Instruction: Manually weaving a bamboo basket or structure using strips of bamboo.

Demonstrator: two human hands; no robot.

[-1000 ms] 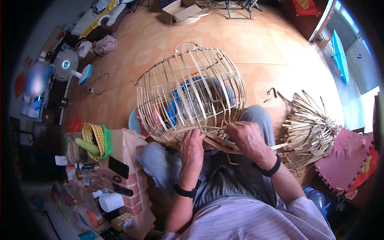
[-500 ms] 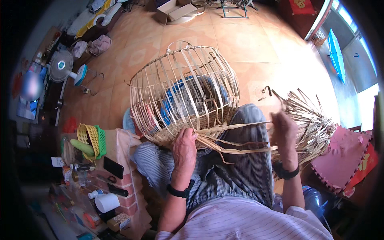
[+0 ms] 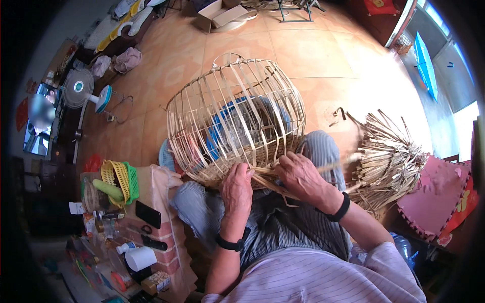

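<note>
An open-ribbed basket of pale split strips rests tilted before my knees, with a woven band along its near side. My left hand grips flat pale strips at that band, left of centre. Close to it on the right, my right hand has curled fingers pinched on strips at the same band; loose ends trail right past my knee. Blue items show through the ribs; whether they lie inside or behind, I cannot tell. A sheaf of dry strips lies at my right.
At my left, a cloth-covered surface holds plastic baskets, a phone and jars. Beyond stand a fan and a screen. A pink mat is at right, a cardboard box on the far tiled floor.
Half a second ago my right hand was out to the right with long strips drawn taut; it has returned leftward to the basket's band. My left hand has stayed at the band.
</note>
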